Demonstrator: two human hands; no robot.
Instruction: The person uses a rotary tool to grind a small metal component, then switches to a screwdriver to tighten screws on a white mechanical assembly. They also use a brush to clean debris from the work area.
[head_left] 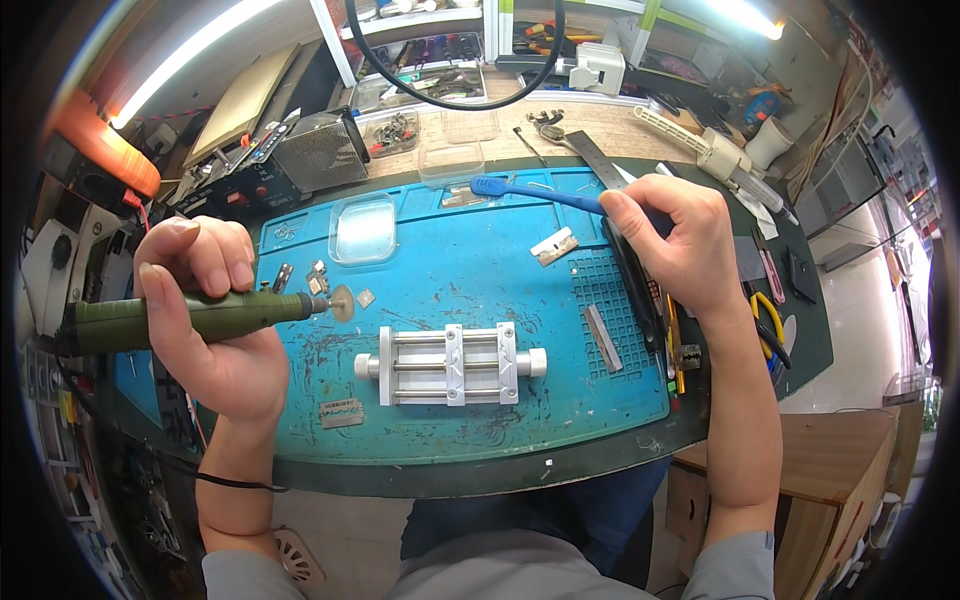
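My left hand (235, 350) is wrapped round a green rotary tool (225, 318), whose thin round cutting disc (343, 303) points right over the mat. Between the thumb and fingers of my right hand (690, 240) is the handle end of a blue toothbrush-shaped brush (545, 193); its head points left, and its bristles cannot be made out. A silver clamping fixture (450, 364) with rods and end knobs lies between my hands on the blue work mat (450, 270). Small metal parts (317, 280) and a square chip (366, 298) sit near the disc.
A clear plastic tray (363, 230) stands on the mat's upper left. Razor-type blades (342, 413) and metal strips (603, 338) lie about. Yellow-handled pliers (768, 325) and a white tool (700, 150) are at the right. A black cable loop (455, 105) hangs above the back.
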